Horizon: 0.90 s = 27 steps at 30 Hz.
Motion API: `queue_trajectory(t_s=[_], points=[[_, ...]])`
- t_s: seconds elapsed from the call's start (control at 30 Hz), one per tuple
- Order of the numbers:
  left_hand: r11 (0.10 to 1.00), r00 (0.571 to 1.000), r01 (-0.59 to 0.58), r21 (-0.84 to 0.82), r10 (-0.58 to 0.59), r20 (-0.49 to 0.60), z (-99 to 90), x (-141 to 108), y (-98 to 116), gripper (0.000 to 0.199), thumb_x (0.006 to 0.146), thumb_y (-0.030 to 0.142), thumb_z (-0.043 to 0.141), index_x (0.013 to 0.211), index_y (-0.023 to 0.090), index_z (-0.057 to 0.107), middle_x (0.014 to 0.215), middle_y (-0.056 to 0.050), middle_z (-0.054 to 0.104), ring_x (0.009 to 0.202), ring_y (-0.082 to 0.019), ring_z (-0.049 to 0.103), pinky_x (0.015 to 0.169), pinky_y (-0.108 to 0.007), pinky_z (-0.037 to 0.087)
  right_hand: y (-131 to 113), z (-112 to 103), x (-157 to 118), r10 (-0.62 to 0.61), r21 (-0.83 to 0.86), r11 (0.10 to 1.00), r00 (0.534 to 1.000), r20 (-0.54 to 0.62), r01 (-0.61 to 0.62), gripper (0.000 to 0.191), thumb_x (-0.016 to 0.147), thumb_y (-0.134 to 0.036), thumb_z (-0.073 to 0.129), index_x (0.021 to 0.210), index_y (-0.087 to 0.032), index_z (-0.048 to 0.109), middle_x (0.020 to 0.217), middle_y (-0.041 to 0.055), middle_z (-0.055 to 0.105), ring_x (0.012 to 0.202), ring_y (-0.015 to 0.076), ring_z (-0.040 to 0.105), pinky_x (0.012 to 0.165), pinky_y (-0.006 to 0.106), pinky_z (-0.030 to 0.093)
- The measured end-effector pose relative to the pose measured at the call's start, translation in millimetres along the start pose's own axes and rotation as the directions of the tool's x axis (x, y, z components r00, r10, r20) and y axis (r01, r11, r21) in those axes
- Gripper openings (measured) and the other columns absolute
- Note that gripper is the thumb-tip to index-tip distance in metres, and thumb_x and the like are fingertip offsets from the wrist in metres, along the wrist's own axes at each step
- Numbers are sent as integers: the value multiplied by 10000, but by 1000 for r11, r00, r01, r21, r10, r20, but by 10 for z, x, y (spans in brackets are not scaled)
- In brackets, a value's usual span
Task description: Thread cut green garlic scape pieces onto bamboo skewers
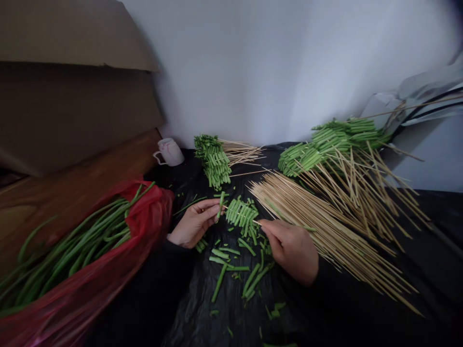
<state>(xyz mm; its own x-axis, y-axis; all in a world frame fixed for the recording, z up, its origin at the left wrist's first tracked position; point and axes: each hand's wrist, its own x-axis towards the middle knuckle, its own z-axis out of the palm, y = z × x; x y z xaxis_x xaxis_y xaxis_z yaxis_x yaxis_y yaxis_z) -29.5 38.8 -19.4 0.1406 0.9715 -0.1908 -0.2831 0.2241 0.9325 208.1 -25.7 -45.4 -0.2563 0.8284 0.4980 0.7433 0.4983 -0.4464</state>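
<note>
Between the finger and thumb of my left hand (198,219) is a short cut piece of green bean (222,205), held upright. My right hand (291,248) pinches a bamboo skewer (257,222) that carries a row of green bean pieces (241,213) side by side. The skewer's tip meets the piece in my left hand; whether it has gone through, I cannot tell. Below and between my hands, loose cut bean pieces (229,266) lie scattered on a black plastic sheet (202,308).
At the left, a red plastic bag (152,217) holds long green beans (83,246). Bare bamboo skewers (325,221) lie in a pile at right. Filled skewers are stacked at back centre (217,164) and back right (333,142). A mug (170,152) stands near a cardboard box (79,106).
</note>
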Motion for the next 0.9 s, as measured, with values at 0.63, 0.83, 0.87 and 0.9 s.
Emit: queue_trajectory(t_s=[0.63, 0.83, 0.87, 0.9], points=[[999, 998, -24, 44, 26, -52, -15, 23, -38, 267, 581, 248, 868, 813, 157, 773, 794, -36, 737, 731, -106, 642, 697, -211, 498, 4, -7, 2, 8, -13, 1000, 1000, 29, -8, 309, 926, -168, 404, 1078, -191, 673, 926, 63, 712, 884, 179, 672, 798, 280, 504], [997, 997, -20, 76, 26, -76, -31, 25, -41, 290, 550, 249, 881, 802, 160, 770, 772, -34, 736, 721, -110, 642, 674, -211, 487, 6, 15, -20, 8, -13, 1000, 1000, 25, -7, 303, 930, -167, 408, 1074, -191, 674, 932, 63, 714, 921, 181, 666, 854, 290, 497], [996, 997, -18, 82, 25, -79, -31, 25, -41, 296, 542, 250, 884, 800, 158, 770, 768, -33, 735, 714, -109, 640, 668, -210, 485, 5, 17, -25, 9, -15, 1000, 1000, 28, -8, 304, 930, -167, 408, 1078, -192, 672, 932, 63, 713, 921, 181, 666, 851, 289, 497], [996, 996, -16, 87, 23, -83, -30, 25, -41, 302, 533, 252, 887, 795, 156, 769, 765, -33, 735, 707, -108, 639, 664, -209, 484, 3, 18, -28, 9, -16, 1000, 1000, 30, -9, 304, 930, -167, 407, 1080, -193, 671, 929, 61, 713, 917, 181, 666, 842, 287, 497]])
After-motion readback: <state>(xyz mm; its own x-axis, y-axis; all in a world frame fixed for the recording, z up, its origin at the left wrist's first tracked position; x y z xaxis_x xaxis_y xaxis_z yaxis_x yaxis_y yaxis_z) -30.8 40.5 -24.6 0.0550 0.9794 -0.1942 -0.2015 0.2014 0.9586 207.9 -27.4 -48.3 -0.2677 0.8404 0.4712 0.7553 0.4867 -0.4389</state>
